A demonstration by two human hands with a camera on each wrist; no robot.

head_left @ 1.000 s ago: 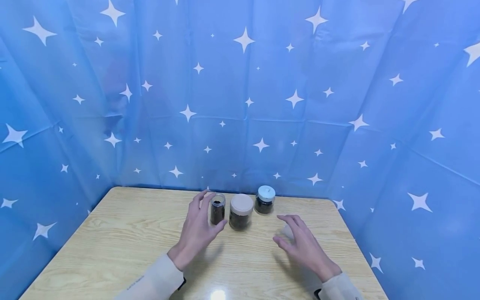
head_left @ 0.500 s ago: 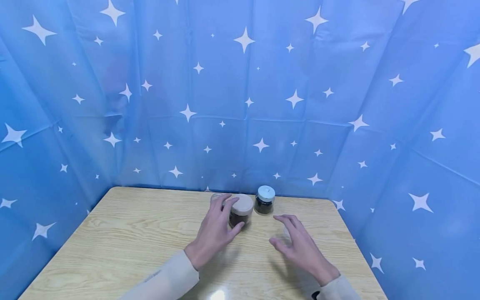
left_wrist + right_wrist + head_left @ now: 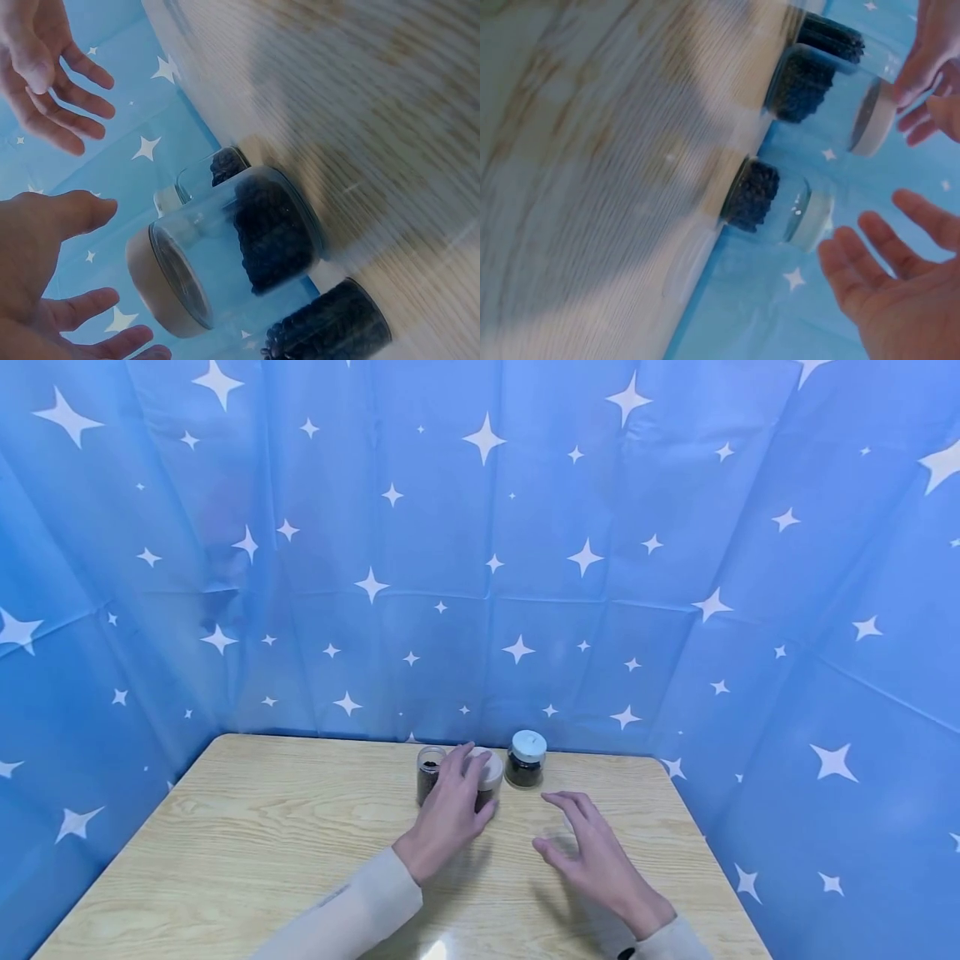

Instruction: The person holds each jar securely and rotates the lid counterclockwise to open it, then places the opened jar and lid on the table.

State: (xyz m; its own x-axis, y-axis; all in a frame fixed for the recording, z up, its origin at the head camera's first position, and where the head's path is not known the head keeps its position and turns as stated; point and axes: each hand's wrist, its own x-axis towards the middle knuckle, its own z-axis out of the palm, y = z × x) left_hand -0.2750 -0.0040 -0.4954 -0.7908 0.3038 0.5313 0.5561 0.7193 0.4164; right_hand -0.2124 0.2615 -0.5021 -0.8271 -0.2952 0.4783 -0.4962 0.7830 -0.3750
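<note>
In the head view my left hand (image 3: pixel 447 820) reaches over the middle jar, a wide glass jar (image 3: pixel 274 240) with a pale pinkish lid (image 3: pixel 161 289) and dark grains inside. Its fingers and thumb are spread about that lid; the left wrist view shows them apart from it. To its left stands a narrow, lidless glass jar (image 3: pixel 427 781) of dark grains, partly hidden by the hand. A squat glass jar (image 3: pixel 523 770) with a light blue lid stands to the right. My right hand (image 3: pixel 606 867) hovers in front of this jar, fingers parted, holding nothing.
All the jars stand near the back edge of a light wood-grain table (image 3: pixel 285 827). Close behind it hangs a blue curtain (image 3: pixel 420 543) with white stars. A faint clear round object (image 3: pixel 686 259) lies on the table by the squat jar.
My left hand has moved right, from around the narrow jar to over the wide jar with the pale lid. My right hand has hardly moved. The jars keep their places.
</note>
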